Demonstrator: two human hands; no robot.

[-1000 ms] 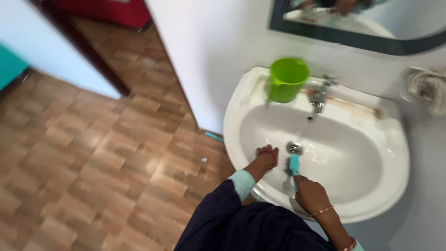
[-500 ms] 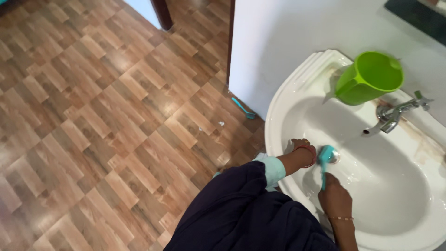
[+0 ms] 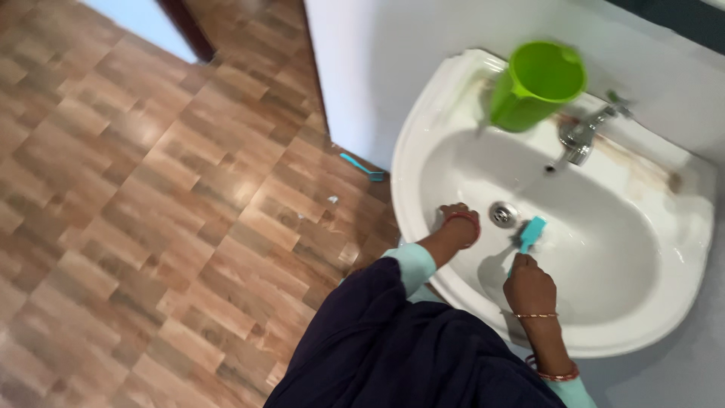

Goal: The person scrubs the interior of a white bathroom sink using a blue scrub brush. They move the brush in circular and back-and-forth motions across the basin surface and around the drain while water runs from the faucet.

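A teal brush (image 3: 530, 234) is held in the closed grip of the right hand (image 3: 529, 287), its head pressed to the bowl of the white sink (image 3: 680, 249) just at four o'clock of the drain (image 3: 503, 214). The left hand (image 3: 458, 224) is laid against the bowl at nine o'clock of the drain; how far its grip is open cannot be told. A green jug (image 3: 535, 85) is seen on the rim at twelve o'clock, beside the tap (image 3: 581, 136).
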